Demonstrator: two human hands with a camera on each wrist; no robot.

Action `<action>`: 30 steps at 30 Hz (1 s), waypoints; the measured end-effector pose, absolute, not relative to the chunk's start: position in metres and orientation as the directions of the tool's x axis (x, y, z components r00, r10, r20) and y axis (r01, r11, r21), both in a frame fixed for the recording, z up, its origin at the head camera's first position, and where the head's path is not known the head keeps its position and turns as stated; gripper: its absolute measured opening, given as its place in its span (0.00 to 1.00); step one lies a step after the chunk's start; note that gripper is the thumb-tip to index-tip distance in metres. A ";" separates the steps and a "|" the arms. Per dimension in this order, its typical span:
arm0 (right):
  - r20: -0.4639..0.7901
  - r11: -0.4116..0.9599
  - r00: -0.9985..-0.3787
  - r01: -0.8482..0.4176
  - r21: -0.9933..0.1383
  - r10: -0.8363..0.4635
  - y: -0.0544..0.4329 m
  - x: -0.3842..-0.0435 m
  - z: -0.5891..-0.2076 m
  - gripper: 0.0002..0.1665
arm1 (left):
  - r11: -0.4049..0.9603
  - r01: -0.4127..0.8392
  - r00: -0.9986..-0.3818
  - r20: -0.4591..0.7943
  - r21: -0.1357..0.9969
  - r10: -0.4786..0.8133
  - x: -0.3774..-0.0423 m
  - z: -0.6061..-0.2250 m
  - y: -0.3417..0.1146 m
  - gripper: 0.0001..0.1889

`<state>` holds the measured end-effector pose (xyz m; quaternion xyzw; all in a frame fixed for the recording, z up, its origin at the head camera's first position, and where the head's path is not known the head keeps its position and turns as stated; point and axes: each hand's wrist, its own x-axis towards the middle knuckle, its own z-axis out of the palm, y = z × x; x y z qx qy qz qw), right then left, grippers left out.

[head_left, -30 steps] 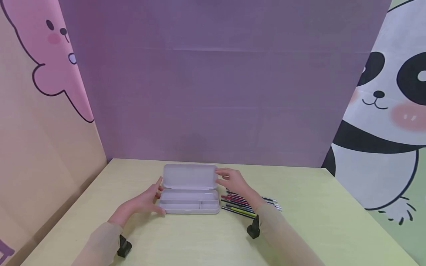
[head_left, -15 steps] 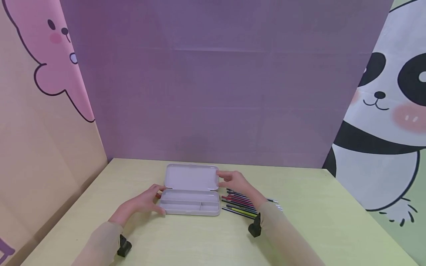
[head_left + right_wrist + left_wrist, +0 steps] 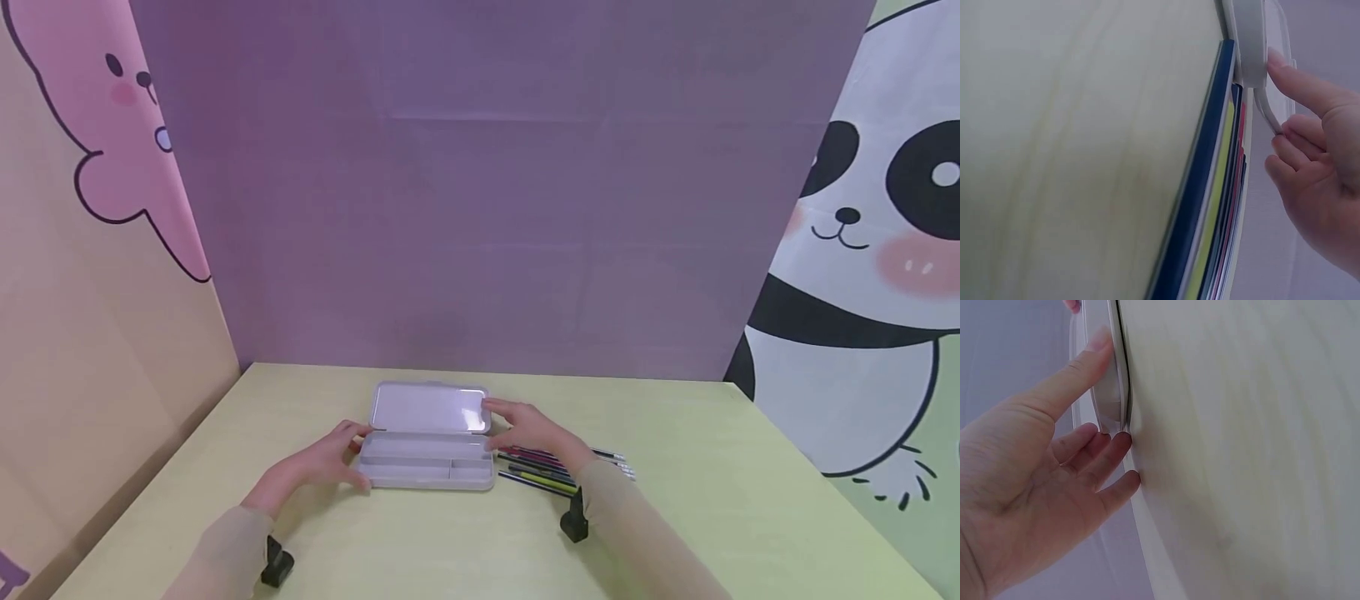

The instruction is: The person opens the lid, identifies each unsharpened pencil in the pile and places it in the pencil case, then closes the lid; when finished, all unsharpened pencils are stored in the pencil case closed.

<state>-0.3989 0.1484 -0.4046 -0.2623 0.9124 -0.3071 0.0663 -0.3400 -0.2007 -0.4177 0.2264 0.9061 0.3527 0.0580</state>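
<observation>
Clearly open, the pencil case [image 3: 427, 486] sits on the tabletop [image 3: 420, 550], its lid [image 3: 423, 406] near the table's back edge. At the case's left end, the left hand [image 3: 318, 462] grips between thumb and curled fingers. At its right end, the right hand [image 3: 528, 429] spreads from tray to lid edge. Pencils [image 3: 543, 481] crowd that end; tabletop stretches before the case.

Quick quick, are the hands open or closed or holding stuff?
Left hand: holding the case by its left end.
Right hand: touching the lid; can't tell if it's gripping.
</observation>
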 end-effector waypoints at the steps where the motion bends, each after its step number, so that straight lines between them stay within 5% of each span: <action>1: 0.032 0.679 -0.855 -0.433 -0.592 -0.517 0.148 -0.398 -0.405 0.45 | 0.653 0.367 -0.892 0.053 0.663 0.448 -0.340 -0.418 -0.200 0.45; 15: -0.043 0.714 -0.848 -0.416 -0.564 -0.529 0.148 -0.397 -0.403 0.44 | 0.591 0.328 -0.892 0.037 0.737 0.450 -0.347 -0.417 -0.209 0.36; 30: -0.136 0.721 -0.813 -0.409 -0.560 -0.567 0.150 -0.397 -0.402 0.42 | 0.608 0.359 -0.858 -0.006 0.708 0.514 -0.358 -0.418 -0.213 0.44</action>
